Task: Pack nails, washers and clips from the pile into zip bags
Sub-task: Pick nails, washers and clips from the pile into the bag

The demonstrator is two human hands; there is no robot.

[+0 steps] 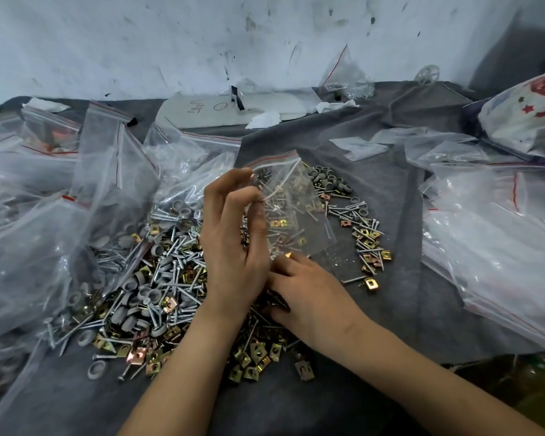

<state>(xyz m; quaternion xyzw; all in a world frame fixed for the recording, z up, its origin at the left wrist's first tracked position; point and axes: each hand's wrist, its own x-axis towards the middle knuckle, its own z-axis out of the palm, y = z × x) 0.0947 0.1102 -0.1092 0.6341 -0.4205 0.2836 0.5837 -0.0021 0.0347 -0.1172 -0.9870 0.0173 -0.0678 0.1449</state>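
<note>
Two hands over the pile [170, 278] of nails [186, 275], grey washers [129, 284] and yellowish clips [252, 355] on the dark cloth [390, 309]. Left hand [233, 240] lifted, pinching the small zip bag [293, 209] near its mouth, probably to keep it hanging ready for filling. Some nails and clips inside it, or perhaps only seen through it. Right hand [309, 294] low on the pile, fingers bent among clips; not possible to tell if anything is caught. Big bags [44, 231] at left, holding the same hardware.

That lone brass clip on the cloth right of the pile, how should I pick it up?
Probably pinch the clip across its opposite edges from above, approaching from its right: it lies flat on the cloth, with a screw close at its left.
</note>
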